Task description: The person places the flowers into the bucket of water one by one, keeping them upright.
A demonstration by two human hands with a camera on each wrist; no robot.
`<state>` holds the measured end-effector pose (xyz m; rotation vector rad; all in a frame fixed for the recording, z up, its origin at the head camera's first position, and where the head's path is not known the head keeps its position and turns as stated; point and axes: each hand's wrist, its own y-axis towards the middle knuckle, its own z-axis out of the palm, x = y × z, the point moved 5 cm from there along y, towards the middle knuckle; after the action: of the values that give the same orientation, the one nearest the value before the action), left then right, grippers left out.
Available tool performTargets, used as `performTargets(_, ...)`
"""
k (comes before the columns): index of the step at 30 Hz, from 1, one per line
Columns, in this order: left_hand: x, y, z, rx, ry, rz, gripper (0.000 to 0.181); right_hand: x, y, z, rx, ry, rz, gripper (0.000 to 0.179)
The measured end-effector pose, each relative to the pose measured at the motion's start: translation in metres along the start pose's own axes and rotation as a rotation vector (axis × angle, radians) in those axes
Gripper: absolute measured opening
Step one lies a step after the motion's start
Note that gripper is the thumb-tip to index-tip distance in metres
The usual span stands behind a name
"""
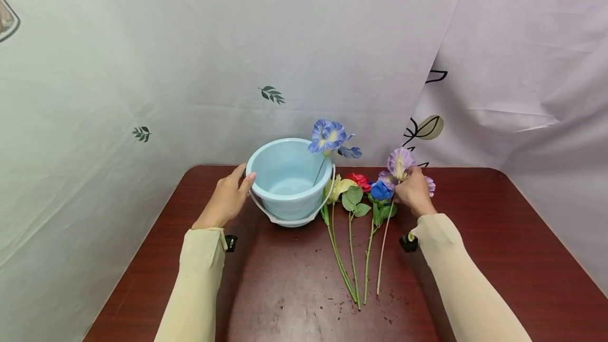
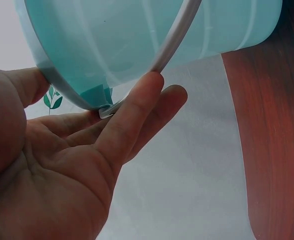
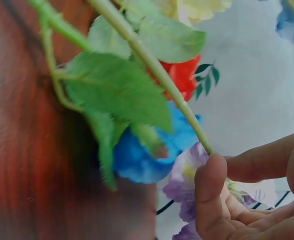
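At the rim of a light blue bucket (image 1: 290, 206) is my left hand (image 1: 224, 199). Its thumb lies over the rim and its fingers bear on the outside, by the pale carrying handle (image 2: 177, 37). A blue iris (image 1: 329, 136) leans inside the bucket, its bloom above the right rim. To the right, my right hand (image 1: 415, 192) pinches a purple iris (image 1: 400, 161) just below the bloom, between thumb and fingers. The long stem (image 3: 157, 72) slants toward the table's near side. A blue rose (image 1: 381, 191) lies immediately left of that hand.
Between the bucket and the right hand, a red rose (image 1: 359, 180) and a yellow flower (image 1: 338, 188) lie on the dark red table (image 1: 285, 289), stems toward me. A pale printed cloth (image 1: 190, 67) hangs behind the table's far edge.
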<state>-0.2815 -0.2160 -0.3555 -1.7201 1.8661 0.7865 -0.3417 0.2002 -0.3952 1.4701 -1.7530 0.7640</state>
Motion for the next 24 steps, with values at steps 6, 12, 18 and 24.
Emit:
performTargets(6,0.001,0.000,0.000,0.000,0.000,0.001,0.060,0.015,-0.006,-0.004,-0.038,0.042,-0.025,0.049)
performTargets(12,0.002,0.001,0.000,-0.003,0.006,0.006,0.060,0.033,-0.010,-0.009,-0.034,0.116,-0.032,0.064)
performTargets(18,0.000,0.000,0.000,0.002,-0.002,0.008,0.060,0.049,-0.013,-0.010,-0.010,0.303,-0.023,0.068)
performTargets(24,-0.001,0.000,0.001,0.004,-0.011,0.008,0.059,0.067,-0.019,-0.014,0.032,0.411,-0.056,0.066)
